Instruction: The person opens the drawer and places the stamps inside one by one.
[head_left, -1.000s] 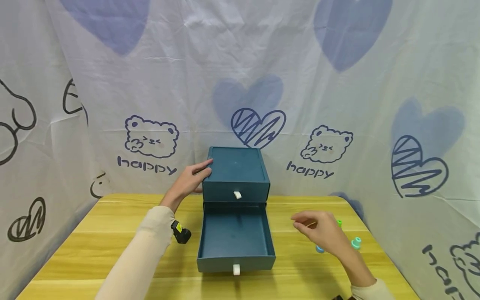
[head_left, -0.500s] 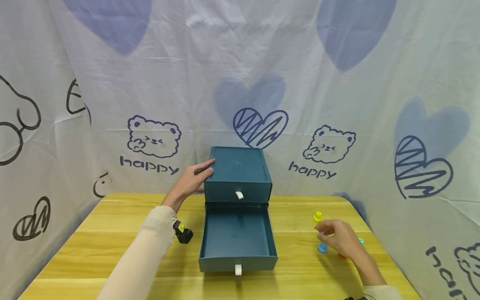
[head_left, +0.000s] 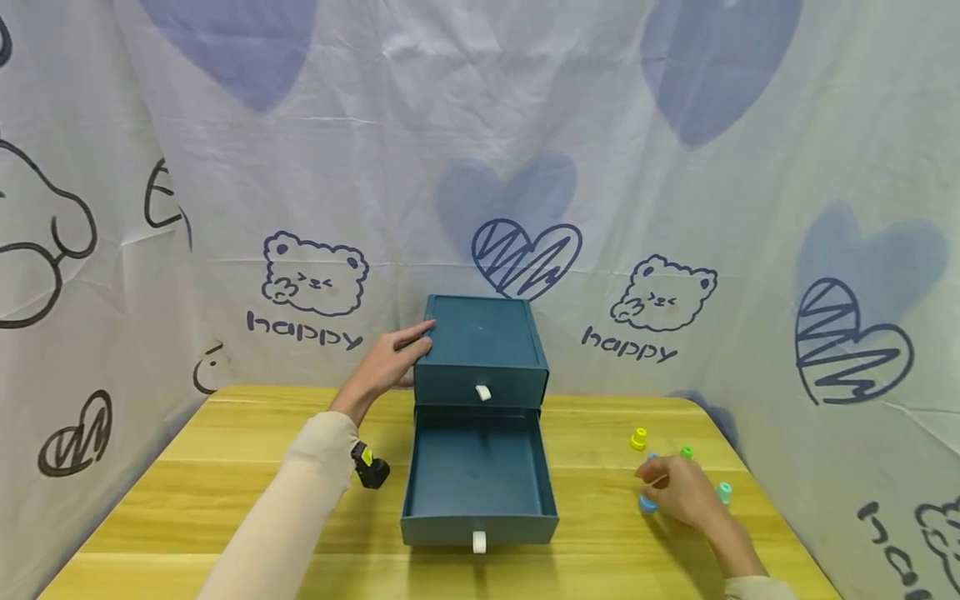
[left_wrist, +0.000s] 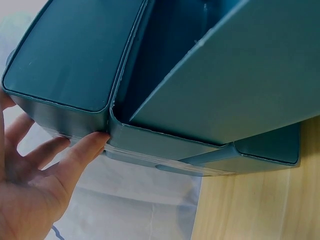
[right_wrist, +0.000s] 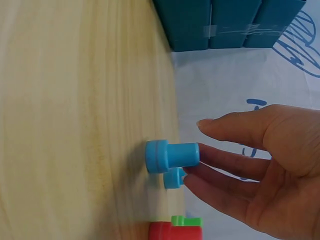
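Observation:
A dark teal drawer cabinet point(head_left: 483, 333) stands on the table, one drawer point(head_left: 438, 531) pulled out with its bare floor showing. My left hand point(head_left: 386, 362) rests against the cabinet's upper left side; in the left wrist view its thumb and fingertips touch the casing. On the right, my right hand point(head_left: 682, 492) is beside a blue stepped peg point(head_left: 648, 503). Seen from the right wrist, the blue peg point(right_wrist: 170, 156) stands on the table between thumb and fingers. The thumb is apart from it; fingertips lie just behind it, and whether they touch I cannot tell.
Around the right hand stand a yellow peg point(head_left: 638, 439), a green peg point(head_left: 686, 452), a mint peg point(head_left: 724, 492) and a second blue peg point(right_wrist: 173, 178). A red peg point(right_wrist: 175, 231) shows in the right wrist view. A small black object point(head_left: 370, 468) is beside the left cuff.
My right hand has moved right and down from beside the drawer to the blue peg, uncovering the yellow one. The left hand stays on the cabinet. The head view has shifted slightly.

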